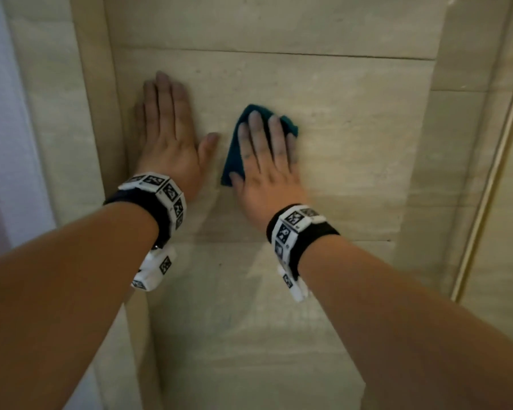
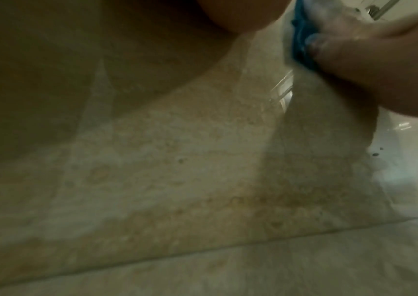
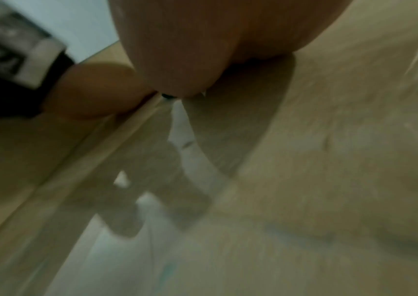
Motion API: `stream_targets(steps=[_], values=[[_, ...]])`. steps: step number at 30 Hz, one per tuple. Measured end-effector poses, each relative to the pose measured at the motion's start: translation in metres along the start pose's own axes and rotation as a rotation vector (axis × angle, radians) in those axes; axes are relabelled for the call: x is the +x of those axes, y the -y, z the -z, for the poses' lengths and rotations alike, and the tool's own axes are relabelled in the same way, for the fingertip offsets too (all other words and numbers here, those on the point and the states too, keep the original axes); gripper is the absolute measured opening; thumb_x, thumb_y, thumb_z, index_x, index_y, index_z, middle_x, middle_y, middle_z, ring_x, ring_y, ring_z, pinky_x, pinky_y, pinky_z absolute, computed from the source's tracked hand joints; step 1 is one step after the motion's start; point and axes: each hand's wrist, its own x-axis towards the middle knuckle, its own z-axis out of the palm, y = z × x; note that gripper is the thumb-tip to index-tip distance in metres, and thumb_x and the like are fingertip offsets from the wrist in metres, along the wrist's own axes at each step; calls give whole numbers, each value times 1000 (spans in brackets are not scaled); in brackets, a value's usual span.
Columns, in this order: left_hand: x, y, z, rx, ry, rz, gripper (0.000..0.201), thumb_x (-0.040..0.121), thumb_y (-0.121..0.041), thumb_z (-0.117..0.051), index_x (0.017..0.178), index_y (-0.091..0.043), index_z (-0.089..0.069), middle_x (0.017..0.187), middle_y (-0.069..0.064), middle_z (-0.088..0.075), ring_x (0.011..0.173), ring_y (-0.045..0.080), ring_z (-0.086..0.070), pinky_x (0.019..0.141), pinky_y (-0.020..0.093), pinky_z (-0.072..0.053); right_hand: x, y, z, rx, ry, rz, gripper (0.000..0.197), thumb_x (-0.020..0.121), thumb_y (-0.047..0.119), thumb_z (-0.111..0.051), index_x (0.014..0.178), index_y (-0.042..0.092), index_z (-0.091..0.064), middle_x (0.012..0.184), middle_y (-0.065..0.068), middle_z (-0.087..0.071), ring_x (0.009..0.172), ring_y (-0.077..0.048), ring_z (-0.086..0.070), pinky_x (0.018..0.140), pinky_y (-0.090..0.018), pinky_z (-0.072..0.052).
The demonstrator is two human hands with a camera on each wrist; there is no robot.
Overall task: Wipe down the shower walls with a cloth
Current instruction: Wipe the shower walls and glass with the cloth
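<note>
Both bare forearms fill the lower head view, each with a black strap and white marker-printed wrist band [image 1: 290,229] — they reach forward to a beige stone-look shower wall [image 1: 338,143]. Left hand [image 1: 172,137] lies flat against the wall, fingers straight and close together, thumb out to the side, holding nothing. Right hand [image 1: 267,170] is also flat, fingers straight and slightly spread, pressing a teal cloth [image 1: 234,152] against the wall; no curl or pinch on it. Cloth sits under the right palm and fingers, with a corner sticking out above the fingertips and an edge showing beside the thumb, just beside the left thumb but apart from it. Horizontal tile joints [image 1: 279,53] run across the wall above the hands. Metal-coloured trim strip [image 1: 486,179] runs up the right side, and a raised wall edge [image 1: 101,113] stands left of the left hand.

Left wrist view — blurred, shows the wall surface [image 2: 177,180] close up with a tile joint, plus the right hand [image 2: 367,66] on the blue-green cloth [image 2: 301,40] at top right. Right wrist view is heavily blurred: heel of the right hand [image 3: 190,50] on the wall, left hand [image 3: 94,92] and its band beyond.
</note>
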Motion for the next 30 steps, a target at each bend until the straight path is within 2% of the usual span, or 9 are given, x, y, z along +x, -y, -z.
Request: stream_targets(steps=[4,8,12,15,17,20,24,26,30], values=[[-28,9,-5,41,50,9,82,108,-53,-27,163,-7,12,172,17,17,159,33,15,128,48,11,-35,36,-19,18,45,73,77,102,46,-42,165,15,-10,173,-4,-3,159,-31,2,127,-54,-5],[-50,21,-9,68,101,21,83,108,-55,-28,164,-10,13,172,13,18,159,30,16,128,48,10,-53,12,-21,-42,69,126,75,104,49,-40,165,17,-9,173,-2,-1,159,-28,2,128,-51,-3],[-48,22,-9,63,90,11,83,107,-56,-28,164,-9,11,172,15,16,159,32,14,128,49,9,-75,-52,-18,-93,113,-15,77,106,51,-32,164,19,7,171,-2,16,157,-27,16,127,-48,7],[-49,21,-11,67,84,10,83,107,-56,-26,164,-8,10,172,16,15,159,33,14,128,49,10,-99,-93,-9,-106,180,-151,79,106,50,-31,162,18,16,170,-5,22,156,-30,20,127,-53,3],[-49,21,-12,72,74,14,83,107,-55,-27,164,-7,10,172,17,15,159,34,14,128,50,9,-104,-97,-8,-91,205,-216,81,106,50,-30,161,17,18,169,-7,23,156,-32,20,127,-56,-1],[-49,20,-11,69,73,8,83,107,-55,-26,164,-7,10,172,16,15,159,34,13,128,52,8,-94,-67,-12,-26,175,-294,81,105,50,-31,162,13,15,169,-11,21,155,-35,19,126,-56,2],[-49,22,-11,61,72,-3,84,107,-56,-29,164,-8,9,173,16,13,160,34,11,128,53,6,-76,-9,-22,-15,130,-92,82,104,48,-38,164,12,4,171,-11,11,156,-36,15,126,-56,1],[-50,22,-11,57,72,-7,85,107,-58,-29,164,-8,9,173,16,13,160,34,11,128,54,5,-72,6,-24,-6,108,-57,79,104,47,-40,165,13,-1,172,-7,9,157,-33,13,127,-54,2],[-50,23,-10,48,77,-9,85,107,-59,-28,164,-9,9,173,15,14,160,33,12,128,53,6,-85,-25,-24,-55,144,36,79,106,50,-37,164,18,5,171,-3,14,157,-28,15,128,-50,5]])
